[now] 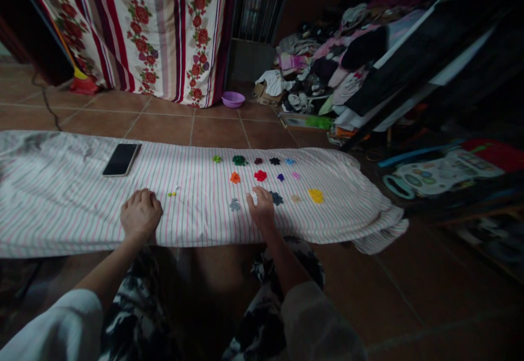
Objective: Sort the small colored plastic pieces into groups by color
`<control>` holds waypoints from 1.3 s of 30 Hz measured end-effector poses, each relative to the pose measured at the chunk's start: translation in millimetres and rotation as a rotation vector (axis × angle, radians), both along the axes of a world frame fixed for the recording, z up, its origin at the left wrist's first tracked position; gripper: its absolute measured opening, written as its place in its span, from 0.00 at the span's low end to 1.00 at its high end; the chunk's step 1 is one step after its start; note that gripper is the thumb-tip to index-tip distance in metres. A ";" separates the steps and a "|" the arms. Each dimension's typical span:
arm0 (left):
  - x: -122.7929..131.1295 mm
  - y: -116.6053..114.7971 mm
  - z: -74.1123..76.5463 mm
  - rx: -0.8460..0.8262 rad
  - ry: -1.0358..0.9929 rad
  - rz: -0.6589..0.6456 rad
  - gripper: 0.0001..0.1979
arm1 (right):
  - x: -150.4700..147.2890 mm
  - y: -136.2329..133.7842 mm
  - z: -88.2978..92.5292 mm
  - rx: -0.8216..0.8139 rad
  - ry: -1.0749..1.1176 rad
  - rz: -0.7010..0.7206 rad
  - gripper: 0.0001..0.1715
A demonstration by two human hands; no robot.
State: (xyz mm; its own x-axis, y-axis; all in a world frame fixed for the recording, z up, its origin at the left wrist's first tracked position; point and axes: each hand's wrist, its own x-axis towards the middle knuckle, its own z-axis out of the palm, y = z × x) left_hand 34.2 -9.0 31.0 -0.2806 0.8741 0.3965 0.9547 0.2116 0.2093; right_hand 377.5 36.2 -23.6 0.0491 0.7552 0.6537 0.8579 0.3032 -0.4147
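My left hand (141, 212) rests on the striped cloth with its fingers curled under; whatever may be inside is hidden. A few tiny yellow, green and white pieces (172, 193) lie to its right. My right hand (262, 208) is low over the cloth, thumb and forefinger apart, with something white at the gap. Beside it are a grey pile (234, 204) on the left and a dark slate pile (277, 198), partly covered, on the right. Beyond it lie a red pile (260, 175), an orange pile (234, 177) and a dark blue pile (280, 177).
The striped cloth (196, 214) covers a long, low surface. A phone (121, 159) lies at its left. More small piles include dark green (239, 160), black (274, 161) and yellow (316, 195). Behind stand a purple basin (233, 99) and heaped clothes (319, 66).
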 end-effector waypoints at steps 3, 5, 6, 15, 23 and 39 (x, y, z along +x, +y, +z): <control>2.3 -3.0 -1.6 -0.041 0.018 0.004 0.22 | 1.1 0.1 -1.0 0.002 0.008 -0.010 0.19; 3.2 -3.9 -3.4 -0.093 0.048 -0.018 0.23 | 1.7 0.1 -1.1 0.005 0.017 -0.012 0.20; 3.6 -4.0 -4.2 -0.120 0.055 -0.020 0.24 | 2.0 0.2 -0.9 0.006 0.020 -0.009 0.20; 5.8 -3.9 -3.6 -0.122 -0.025 -0.007 0.25 | 1.5 -1.3 7.5 0.034 0.037 0.008 0.19; 5.1 -2.5 -7.0 -0.061 0.016 -0.011 0.21 | -14.4 -6.8 34.0 0.128 -0.037 0.122 0.18; 4.8 -1.7 -8.0 -0.095 0.031 -0.002 0.23 | -170.9 14.2 46.5 -0.316 -0.032 0.583 0.19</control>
State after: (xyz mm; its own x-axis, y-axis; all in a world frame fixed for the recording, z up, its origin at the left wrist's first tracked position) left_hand 39.0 -10.7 23.0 -0.2673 0.9090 0.3200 0.9610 0.2268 0.1585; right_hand 206.6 50.5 22.8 -0.4413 0.8079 0.3906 0.6039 0.5894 -0.5366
